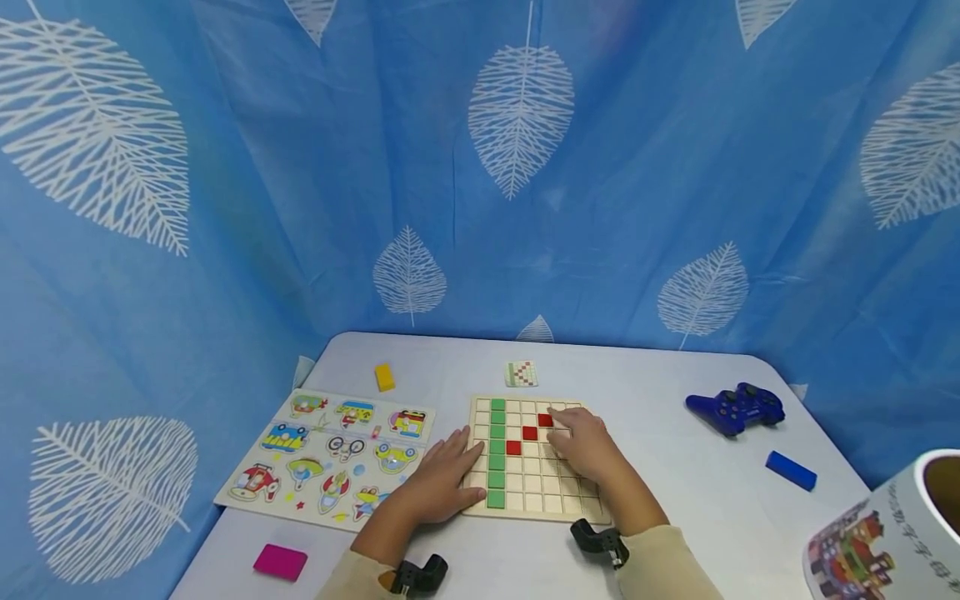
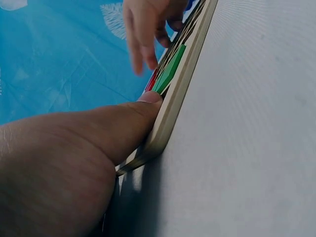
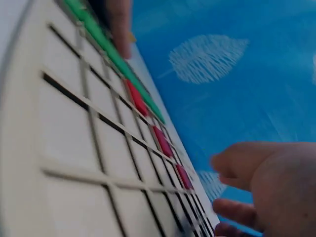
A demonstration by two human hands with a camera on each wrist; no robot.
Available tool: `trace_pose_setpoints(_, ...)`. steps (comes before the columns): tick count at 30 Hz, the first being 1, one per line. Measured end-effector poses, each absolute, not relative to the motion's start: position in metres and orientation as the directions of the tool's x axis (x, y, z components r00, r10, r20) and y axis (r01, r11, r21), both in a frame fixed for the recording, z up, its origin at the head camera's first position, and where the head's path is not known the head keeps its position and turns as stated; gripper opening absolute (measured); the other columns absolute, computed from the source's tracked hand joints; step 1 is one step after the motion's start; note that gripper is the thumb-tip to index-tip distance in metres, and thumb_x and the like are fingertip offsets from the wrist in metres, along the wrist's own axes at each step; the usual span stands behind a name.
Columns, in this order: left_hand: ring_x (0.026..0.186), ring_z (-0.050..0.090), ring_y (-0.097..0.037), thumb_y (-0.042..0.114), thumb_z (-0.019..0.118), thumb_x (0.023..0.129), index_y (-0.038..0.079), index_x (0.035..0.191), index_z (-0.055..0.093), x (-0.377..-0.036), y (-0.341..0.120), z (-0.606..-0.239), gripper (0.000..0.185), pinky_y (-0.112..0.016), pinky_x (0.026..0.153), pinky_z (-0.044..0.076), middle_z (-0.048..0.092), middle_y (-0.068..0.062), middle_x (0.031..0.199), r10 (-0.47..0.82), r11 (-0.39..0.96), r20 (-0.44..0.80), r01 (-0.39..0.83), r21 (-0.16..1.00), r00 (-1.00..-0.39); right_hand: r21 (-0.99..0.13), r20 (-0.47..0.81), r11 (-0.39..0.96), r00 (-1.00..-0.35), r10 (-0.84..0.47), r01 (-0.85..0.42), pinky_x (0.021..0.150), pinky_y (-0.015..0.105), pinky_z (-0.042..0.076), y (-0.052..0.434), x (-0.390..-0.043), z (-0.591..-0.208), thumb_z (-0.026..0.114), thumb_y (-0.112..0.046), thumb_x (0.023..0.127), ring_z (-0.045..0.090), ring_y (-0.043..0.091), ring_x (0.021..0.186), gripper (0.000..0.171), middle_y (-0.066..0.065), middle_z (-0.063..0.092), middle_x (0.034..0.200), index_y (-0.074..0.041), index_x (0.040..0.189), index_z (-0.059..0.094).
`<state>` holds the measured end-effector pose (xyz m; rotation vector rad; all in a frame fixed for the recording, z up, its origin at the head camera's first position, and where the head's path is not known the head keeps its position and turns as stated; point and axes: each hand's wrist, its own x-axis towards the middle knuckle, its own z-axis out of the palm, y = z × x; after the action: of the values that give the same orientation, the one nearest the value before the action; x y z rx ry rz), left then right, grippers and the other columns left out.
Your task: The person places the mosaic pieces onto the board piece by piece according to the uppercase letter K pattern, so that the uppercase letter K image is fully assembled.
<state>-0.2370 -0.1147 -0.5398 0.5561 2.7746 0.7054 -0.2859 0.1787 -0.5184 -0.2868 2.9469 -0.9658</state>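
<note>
A: Eyes on the wooden grid board (image 1: 534,458), sitting near the front edge of the table (image 1: 675,500), about midway along it; the green tiles (image 1: 497,450) fill one full column down the board's left side; that column looks finished to me.

B: And three red tiles (image 1: 529,433) climb in a diagonal toward the far right; the rest of the cells show plain wood, so by my reckoning most of the pattern is left.

A: Left hand (image 1: 442,479) lies flat, fingers relaxed and spread, thumb pressed against the board's left edge; it steadies, it grips nothing.

B: Right hand (image 1: 585,446) rests over the board's right part, fingers loosely bent near the top red tile; whether it pinches a tile, I cannot tell.

A: The small pattern card (image 1: 521,374) lies just beyond the board's far edge.
</note>
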Motion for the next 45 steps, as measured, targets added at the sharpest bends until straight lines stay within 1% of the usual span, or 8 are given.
trace_pose_setpoints(3, 0.164, 0.01, -0.028, 0.057, 0.067, 0.097, 0.022, 0.165, 0.036, -0.237, -0.114, -0.54, 0.082, -0.054, 0.132, 0.013, 0.012, -0.005, 0.177, 0.415, 0.809, -0.122, 0.304, 0.503, -0.902, -0.652, 0.036, 0.755, -0.997, -0.062, -0.071, 0.111, 0.066, 0.043, 0.2, -0.288, -0.517, 0.064, -0.023, 0.104, 0.05, 0.046, 0.137, 0.049, 0.025, 0.053, 0.15, -0.008, 0.15, 0.058)
trace_pose_setpoints(6, 0.164, 0.009, -0.028, 0.057, 0.067, 0.097, 0.022, 0.165, 0.035, -0.236, -0.114, -0.539, 0.083, -0.054, 0.132, 0.013, 0.011, -0.005, 0.177, 0.416, 0.811, -0.128, 0.303, 0.501, -0.9, -0.621, -0.002, 0.783, -1.0, 0.019, 0.016, 0.11, 0.067, 0.043, 0.224, -0.289, -0.519, 0.064, -0.019, 0.102, 0.049, 0.048, 0.135, 0.043, 0.027, 0.055, 0.146, -0.007, 0.144, 0.063)
trace_pose_setpoints(15, 0.164, 0.01, -0.027, 0.055, 0.067, 0.097, 0.022, 0.165, 0.036, -0.237, -0.115, -0.54, 0.082, -0.054, 0.132, 0.013, 0.012, -0.004, 0.177, 0.412, 0.814, -0.113, 0.309, 0.492, -0.904, -0.614, -0.072, 0.78, -0.993, 0.092, 0.117, 0.11, 0.069, 0.043, 0.25, -0.295, -0.528, 0.059, -0.017, 0.102, 0.052, 0.049, 0.131, 0.038, 0.029, 0.057, 0.138, -0.006, 0.137, 0.067)
trace_pose_setpoints(20, 0.164, 0.01, -0.027, 0.055, 0.067, 0.097, 0.021, 0.164, 0.037, -0.237, -0.115, -0.541, 0.081, -0.052, 0.132, 0.013, 0.013, -0.005, 0.177, 0.414, 0.809, -0.118, 0.305, 0.502, -0.902, -0.606, -0.069, 0.777, -0.984, 0.162, 0.171, 0.107, 0.062, 0.049, 0.248, -0.295, -0.532, 0.066, -0.016, 0.099, 0.058, 0.041, 0.118, 0.04, 0.026, 0.06, 0.13, -0.004, 0.137, 0.064)
trace_pose_setpoints(28, 0.164, 0.009, -0.027, 0.054, 0.067, 0.097, 0.02, 0.165, 0.036, -0.237, -0.116, -0.539, 0.081, -0.051, 0.132, 0.012, 0.012, -0.005, 0.177, 0.413, 0.808, -0.126, 0.298, 0.508, -0.902, -0.664, -0.045, 0.726, -0.979, 0.201, 0.179, 0.106, 0.059, 0.051, 0.24, -0.3, -0.531, 0.066, -0.016, 0.099, 0.057, 0.038, 0.116, 0.036, 0.024, 0.06, 0.13, -0.001, 0.132, 0.066)
trace_pose_setpoints(32, 0.164, 0.01, -0.028, 0.052, 0.067, 0.098, 0.019, 0.164, 0.037, -0.237, -0.117, -0.538, 0.081, -0.052, 0.132, 0.012, 0.013, -0.006, 0.177, 0.409, 0.806, -0.119, 0.297, 0.512, -0.905, -0.736, -0.003, 0.669, -0.989, 0.149, 0.102, 0.095, 0.049, 0.059, 0.225, -0.311, -0.524, 0.066, -0.023, 0.102, 0.062, 0.033, 0.114, 0.039, 0.019, 0.062, 0.132, -0.005, 0.137, 0.064)
trace_pose_setpoints(37, 0.164, 0.009, -0.028, 0.053, 0.067, 0.098, 0.02, 0.165, 0.036, -0.238, -0.118, -0.538, 0.081, -0.052, 0.132, 0.012, 0.012, -0.006, 0.177, 0.403, 0.803, -0.112, 0.293, 0.519, -0.908, -0.68, 0.005, 0.734, -1.0, -0.011, -0.011, 0.077, 0.039, 0.058, 0.201, -0.336, -0.515, 0.068, -0.019, 0.101, 0.063, 0.027, 0.101, 0.034, 0.013, 0.066, 0.12, -0.006, 0.133, 0.067)
trace_pose_setpoints(45, 0.164, 0.008, -0.026, 0.055, 0.067, 0.097, 0.022, 0.165, 0.036, -0.238, -0.117, -0.54, 0.081, -0.052, 0.132, 0.012, 0.011, -0.004, 0.178, 0.417, 0.799, -0.114, 0.304, 0.518, -0.902, -0.628, -0.036, 0.777, -0.995, -0.091, -0.049, 0.089, 0.046, 0.055, 0.19, -0.346, -0.524, 0.068, -0.015, 0.1, 0.061, 0.026, 0.102, 0.03, 0.01, 0.068, 0.115, -0.009, 0.13, 0.07)
